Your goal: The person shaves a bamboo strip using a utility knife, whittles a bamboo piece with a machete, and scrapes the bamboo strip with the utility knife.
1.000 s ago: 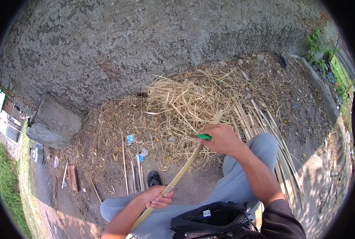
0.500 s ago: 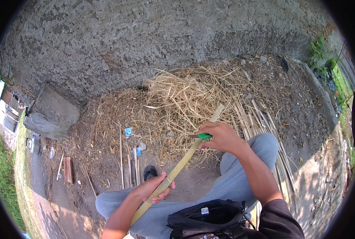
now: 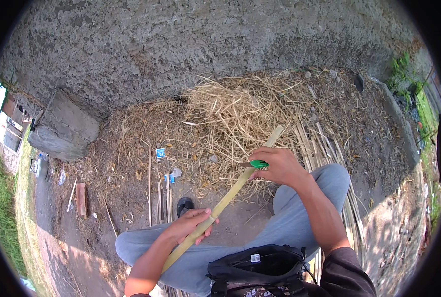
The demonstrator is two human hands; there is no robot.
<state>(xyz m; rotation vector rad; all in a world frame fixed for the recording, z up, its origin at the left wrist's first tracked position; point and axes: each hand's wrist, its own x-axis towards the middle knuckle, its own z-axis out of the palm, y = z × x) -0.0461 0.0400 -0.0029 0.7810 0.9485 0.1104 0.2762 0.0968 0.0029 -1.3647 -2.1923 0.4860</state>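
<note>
A long pale green-yellow bamboo strip (image 3: 229, 196) runs aslant from my lap up to the right. My left hand (image 3: 193, 225) is wrapped round its lower part, next to a node. Farther up, my right hand (image 3: 279, 168) grips a knife with a green handle (image 3: 259, 164). Its short, dark blade (image 3: 245, 165) lies across the strip, close to or touching its surface. The strip's far end sticks out beyond my right hand, above a heap of pale shavings (image 3: 230, 109).
More split strips (image 3: 324, 148) lie beside my right knee, and several thin ones (image 3: 163, 203) near my shoe (image 3: 185, 205). An open black bag (image 3: 257, 267) rests on my lap. A rough wall (image 3: 181, 44) rises behind the heap. A concrete block (image 3: 67, 126) and reddish brick (image 3: 82, 199) are at left.
My right hand with the knife has shifted slightly right and the strip's far end has risen a little. My left hand keeps its hold. The view has tilted slightly.
</note>
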